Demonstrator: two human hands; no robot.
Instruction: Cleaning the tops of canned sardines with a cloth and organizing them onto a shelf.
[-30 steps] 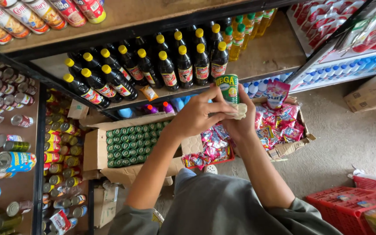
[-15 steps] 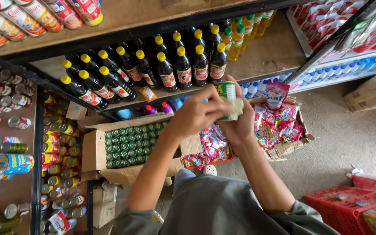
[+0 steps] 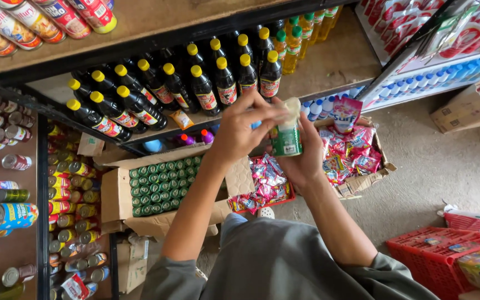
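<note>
A small green can [image 3: 286, 140] with a white label is held upright in front of me, in my right hand [image 3: 304, 161], which wraps it from behind and below. My left hand [image 3: 244, 129] presses a pale cloth [image 3: 291, 110] onto the can's top with pinched fingertips. Both hands are raised over an open cardboard box [image 3: 119, 195] packed with several green-topped cans [image 3: 165, 184], set on the floor below the shelves.
A shelf ahead carries several dark bottles with yellow caps [image 3: 179, 89]. Cans fill the racks at left [image 3: 68, 189]. A box of colourful sachets [image 3: 351, 153] stands to the right, and a red plastic basket [image 3: 437, 253] sits at the lower right on the concrete floor.
The can has sunk slightly and tipped, and my left hand has brought the cloth over its top. The view has shifted a little.
</note>
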